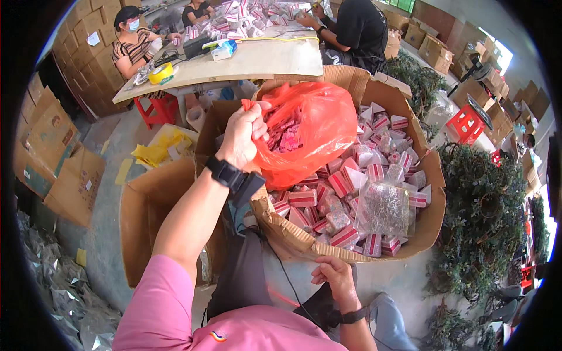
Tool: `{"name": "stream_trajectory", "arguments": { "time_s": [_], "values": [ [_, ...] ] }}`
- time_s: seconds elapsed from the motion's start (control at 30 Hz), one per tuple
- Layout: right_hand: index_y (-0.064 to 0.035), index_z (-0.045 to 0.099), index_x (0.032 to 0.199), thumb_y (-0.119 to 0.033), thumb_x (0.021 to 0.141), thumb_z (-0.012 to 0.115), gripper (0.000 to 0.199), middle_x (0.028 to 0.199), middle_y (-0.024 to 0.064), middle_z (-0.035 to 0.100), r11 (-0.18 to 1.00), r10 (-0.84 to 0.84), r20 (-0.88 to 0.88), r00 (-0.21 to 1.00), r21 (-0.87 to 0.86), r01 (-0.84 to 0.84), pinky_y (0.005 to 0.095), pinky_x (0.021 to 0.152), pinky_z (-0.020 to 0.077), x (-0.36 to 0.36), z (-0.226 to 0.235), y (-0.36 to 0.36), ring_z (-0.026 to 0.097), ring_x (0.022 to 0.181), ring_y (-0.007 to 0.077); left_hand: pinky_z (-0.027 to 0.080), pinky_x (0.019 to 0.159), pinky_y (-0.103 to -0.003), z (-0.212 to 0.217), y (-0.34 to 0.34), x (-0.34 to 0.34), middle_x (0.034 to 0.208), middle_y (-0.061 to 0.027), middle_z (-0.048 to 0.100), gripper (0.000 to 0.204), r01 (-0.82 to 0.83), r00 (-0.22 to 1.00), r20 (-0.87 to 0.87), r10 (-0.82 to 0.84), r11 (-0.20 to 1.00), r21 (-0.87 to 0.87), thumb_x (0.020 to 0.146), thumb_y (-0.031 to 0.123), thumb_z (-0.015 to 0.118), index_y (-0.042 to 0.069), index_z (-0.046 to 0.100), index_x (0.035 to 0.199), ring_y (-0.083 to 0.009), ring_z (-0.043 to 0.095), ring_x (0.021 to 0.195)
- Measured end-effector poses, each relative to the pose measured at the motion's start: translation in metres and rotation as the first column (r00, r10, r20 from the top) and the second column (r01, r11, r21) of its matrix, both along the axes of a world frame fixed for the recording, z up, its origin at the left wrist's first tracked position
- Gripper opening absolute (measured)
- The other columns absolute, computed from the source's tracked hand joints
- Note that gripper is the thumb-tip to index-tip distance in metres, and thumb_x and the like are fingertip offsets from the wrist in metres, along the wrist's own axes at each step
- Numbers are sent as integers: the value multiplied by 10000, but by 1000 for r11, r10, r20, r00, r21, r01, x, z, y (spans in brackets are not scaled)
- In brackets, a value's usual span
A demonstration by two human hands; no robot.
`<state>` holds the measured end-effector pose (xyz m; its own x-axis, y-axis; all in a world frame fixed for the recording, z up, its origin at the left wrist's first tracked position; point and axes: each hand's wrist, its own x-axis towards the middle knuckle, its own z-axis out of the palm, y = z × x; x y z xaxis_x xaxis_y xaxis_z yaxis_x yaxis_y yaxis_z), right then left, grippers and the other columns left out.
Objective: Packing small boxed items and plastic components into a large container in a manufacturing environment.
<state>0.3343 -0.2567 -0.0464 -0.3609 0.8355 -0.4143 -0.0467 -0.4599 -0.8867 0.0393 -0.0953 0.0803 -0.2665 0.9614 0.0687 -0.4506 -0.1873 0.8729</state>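
My left hand [243,131] is closed on the gathered edge of a red plastic bag [328,111], held over the far left part of a large cardboard box [430,193]. Through the bag's mouth, small pink-red printed pieces [288,136] show inside. The box is heaped with small clear-wrapped packets [345,237] marked with red and white bands. On top of them lies a flat clear plastic packet [383,207]. Just outside the box's near rim is my right hand [335,279], fingers loosely bent and apart, with nothing visible in it.
A second cardboard box [149,202] stands at left. Beyond is a worktable [263,58] with yellow tape [160,73] and piled packets; several people sit around it. Green artificial foliage [480,216] fills the right side. Silvery packets [55,286] lie at lower left, near stacked cartons.
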Motion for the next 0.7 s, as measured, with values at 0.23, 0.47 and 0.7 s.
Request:
{"name": "stream_trajectory", "arguments": {
  "time_s": [0.23, 0.47, 0.7],
  "values": [
    [40, 573, 955, -76, 837, 498, 181, 696, 95, 610, 970, -205, -18, 979, 127, 205, 239, 543, 481, 20, 38, 23, 590, 565, 145, 304, 443, -209, -5, -90, 45, 517, 74, 310, 285, 297, 954, 47, -297, 955, 15, 879, 307, 524, 33, 520, 959, -33, 305, 425],
    [43, 572, 951, -90, 824, 478, 207, 696, 72, 594, 869, -131, 176, 976, 494, 27, 235, 513, 477, -10, 121, 131, 575, 571, 121, 310, 466, -206, -61, -100, 54, 532, 50, 322, 261, 165, 986, 37, -161, 971, -171, 916, 279, 459, 37, 539, 969, -52, 312, 462],
    [2, 545, 1014, -130, 745, 550, 300, 837, 185, 588, 450, -342, 544, 766, 810, -375, 383, 720, 460, -103, 114, 256, 574, 783, 326, 457, 628, -329, -60, -89, 5, 712, -56, 535, 321, 243, 922, 311, -231, 970, 2, 889, 323, 499, 50, 492, 1057, -171, 534, 596]
  ]
}}
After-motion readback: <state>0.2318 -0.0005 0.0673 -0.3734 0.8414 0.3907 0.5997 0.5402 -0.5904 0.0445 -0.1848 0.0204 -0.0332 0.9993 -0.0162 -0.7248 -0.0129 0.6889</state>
